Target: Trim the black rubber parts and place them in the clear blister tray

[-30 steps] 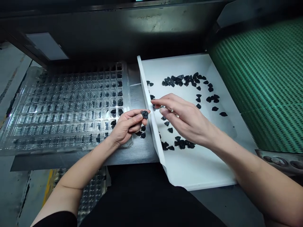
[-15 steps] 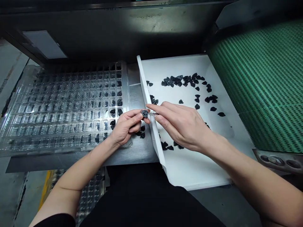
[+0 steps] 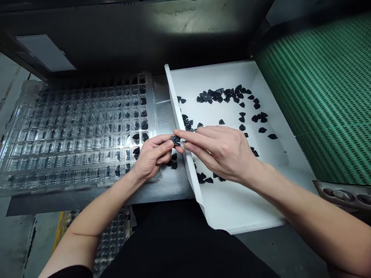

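My left hand (image 3: 155, 157) pinches a small black plastic part (image 3: 175, 139) with a round, spoked face between thumb and fingers, just left of the white tray's wall. From the right, my right hand (image 3: 222, 152) grips a thin metal blade (image 3: 182, 142), most of it hidden by the fingers. Its tip meets the part's edge or lies right beside it; I cannot tell which. The right forefinger reaches over to the part's top. Below my left fingers, a few black parts (image 3: 174, 165) lie on the metal table (image 3: 165, 189).
The white tray (image 3: 240, 210) holds many loose black parts (image 3: 211, 95). At left, a clear plastic tray (image 3: 72, 127) of small pockets has black parts in its right columns. A green mesh conveyor belt (image 3: 333, 88) runs along the right. A dark metal panel (image 3: 130, 42) stands behind.
The black part has turned and tilted in my left fingers. My right hand with the blade has shifted slightly left, closer to the part. The view has moved a little.
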